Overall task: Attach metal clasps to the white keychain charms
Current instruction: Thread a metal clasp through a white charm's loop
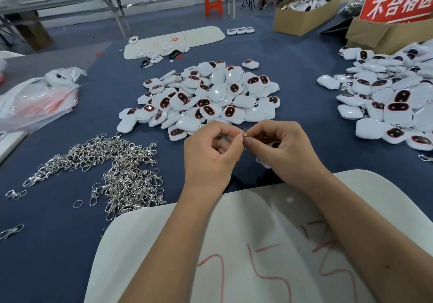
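My left hand (208, 152) and my right hand (281, 148) meet fingertip to fingertip over the blue table, pinching a small metal ring (244, 133) between them. A white charm (263, 162) hangs under my right palm, mostly hidden by the hand. A heap of white charms (206, 96) with dark oval faces lies just beyond my hands. Silver metal clasps (112, 169) are piled at the left. A second heap of charms (393, 99), some showing metal rings, sits at the right.
A white foam board (234, 244) with red marks lies under my forearms at the table's near edge. A plastic bag (37, 101) lies far left. Cardboard boxes (302, 19) and a red sign (398, 2) stand at the back right, and another white board (173, 42) behind the middle heap.
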